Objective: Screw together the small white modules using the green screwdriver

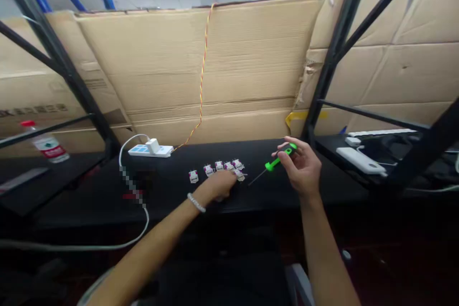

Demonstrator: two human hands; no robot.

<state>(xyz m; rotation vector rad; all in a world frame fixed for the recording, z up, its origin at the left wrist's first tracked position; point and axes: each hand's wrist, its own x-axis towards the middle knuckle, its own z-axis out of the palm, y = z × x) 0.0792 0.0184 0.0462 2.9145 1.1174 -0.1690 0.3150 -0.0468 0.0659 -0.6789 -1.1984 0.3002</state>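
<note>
My right hand [304, 165] grips a green-handled screwdriver [274, 163] between thumb and fingers, its thin shaft slanting down to the left. Fingers closed, my left hand [223, 184] is at a small white part [239, 175] with a pale tip, which seems pinched at its left end. The fingertips are partly hidden. Several similar white parts with purple bits lie in a loose row just beyond that hand, among them one at the left end [193, 176] and one at the back right [237, 164]. The screwdriver tip is near the pinched part but apart from it.
A white power strip [150, 151] with a plugged-in charger sits at the back left of the black table [172, 205]; its white cable [147, 220] loops over the front edge. Cardboard [244, 71] walls the back. Dark metal posts [328, 71] flank both sides. A water bottle [50, 146] lies leftward.
</note>
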